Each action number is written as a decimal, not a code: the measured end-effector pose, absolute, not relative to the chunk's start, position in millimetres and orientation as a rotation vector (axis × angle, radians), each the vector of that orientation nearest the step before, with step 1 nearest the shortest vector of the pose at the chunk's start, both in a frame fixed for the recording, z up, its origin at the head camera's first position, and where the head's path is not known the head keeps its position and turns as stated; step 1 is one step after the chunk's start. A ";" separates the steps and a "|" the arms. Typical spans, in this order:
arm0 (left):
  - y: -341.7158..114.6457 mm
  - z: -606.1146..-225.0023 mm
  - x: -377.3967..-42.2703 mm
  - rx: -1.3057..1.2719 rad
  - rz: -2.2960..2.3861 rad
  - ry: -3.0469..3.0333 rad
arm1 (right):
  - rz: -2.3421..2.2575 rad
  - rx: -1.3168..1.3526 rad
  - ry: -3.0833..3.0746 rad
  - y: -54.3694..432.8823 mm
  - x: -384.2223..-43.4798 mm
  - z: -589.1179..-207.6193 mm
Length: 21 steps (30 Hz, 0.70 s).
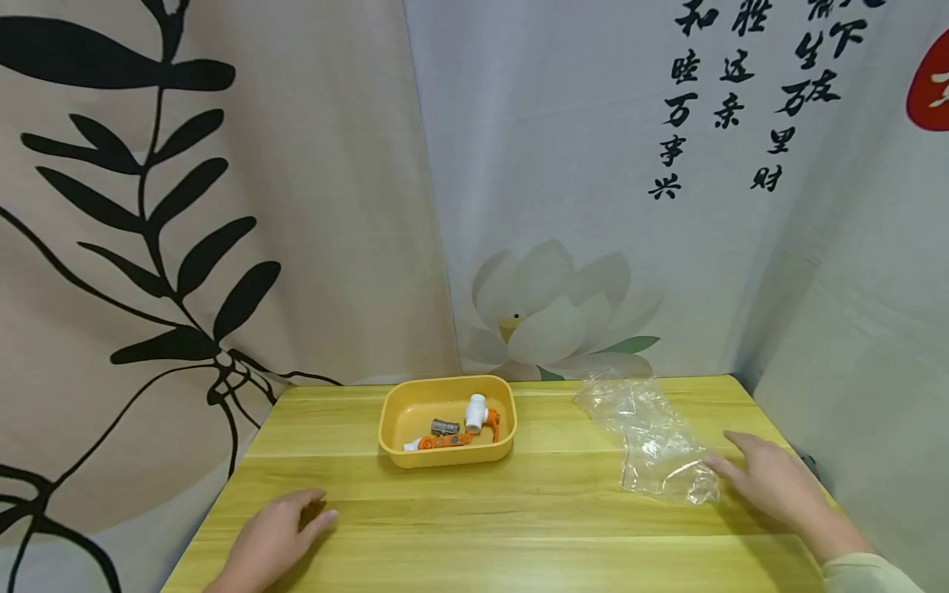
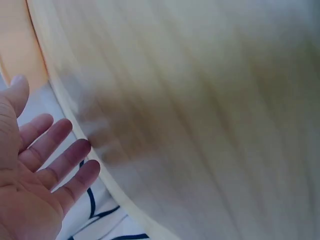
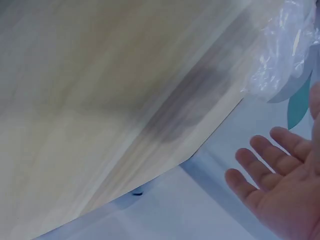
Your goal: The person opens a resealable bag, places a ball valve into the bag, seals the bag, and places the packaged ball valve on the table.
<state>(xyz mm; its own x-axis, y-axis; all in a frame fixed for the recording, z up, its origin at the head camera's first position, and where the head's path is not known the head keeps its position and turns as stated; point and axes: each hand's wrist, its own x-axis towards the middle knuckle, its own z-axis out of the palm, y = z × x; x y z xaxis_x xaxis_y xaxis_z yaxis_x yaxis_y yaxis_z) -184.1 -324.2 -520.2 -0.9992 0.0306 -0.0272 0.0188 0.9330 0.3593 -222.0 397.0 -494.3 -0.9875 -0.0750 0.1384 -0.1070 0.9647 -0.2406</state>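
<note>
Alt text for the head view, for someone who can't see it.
A person's left hand and right hand are open over a yellow wood-grain table, the right at the edge of a crumpled clear plastic wrapper. A yellow rounded rectangular tray, farther back, holds white, orange and grey pieces.

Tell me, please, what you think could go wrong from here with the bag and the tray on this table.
The clear plastic bag lies crumpled close to the right hand, so a careless sweep might drag it along. It also reaches near the far edge of the table and could slip off. The small pieces lie loose in the open yellow tray, near that same edge, so a bump might spill them.
</note>
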 end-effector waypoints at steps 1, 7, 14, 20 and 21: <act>-321.4 -519.9 -184.0 0.035 0.574 3.057 | 0.381 0.142 -2.968 393.9 -221.7 -493.5; -301.0 -514.9 -179.2 0.066 0.614 3.084 | 0.371 0.263 -2.854 365.6 -220.5 -488.8; -271.7 -503.8 -169.1 0.136 0.683 3.096 | 0.335 0.444 -2.768 328.8 -220.9 -491.8; -252.3 -501.3 -164.3 0.163 0.749 3.055 | 0.266 0.576 -2.680 305.0 -222.3 -500.4; -249.7 -501.6 -163.0 0.167 0.764 3.049 | 0.242 0.594 -2.676 302.2 -223.0 -501.6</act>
<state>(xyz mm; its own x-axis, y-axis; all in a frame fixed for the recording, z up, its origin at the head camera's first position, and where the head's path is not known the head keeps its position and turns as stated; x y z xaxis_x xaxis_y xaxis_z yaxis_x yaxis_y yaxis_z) -163.0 -249.7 -501.6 -0.9944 0.1012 0.0312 0.1039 0.8765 0.4700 -223.0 302.2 -501.6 -0.8354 -0.3705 0.4061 -0.4373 0.8955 -0.0826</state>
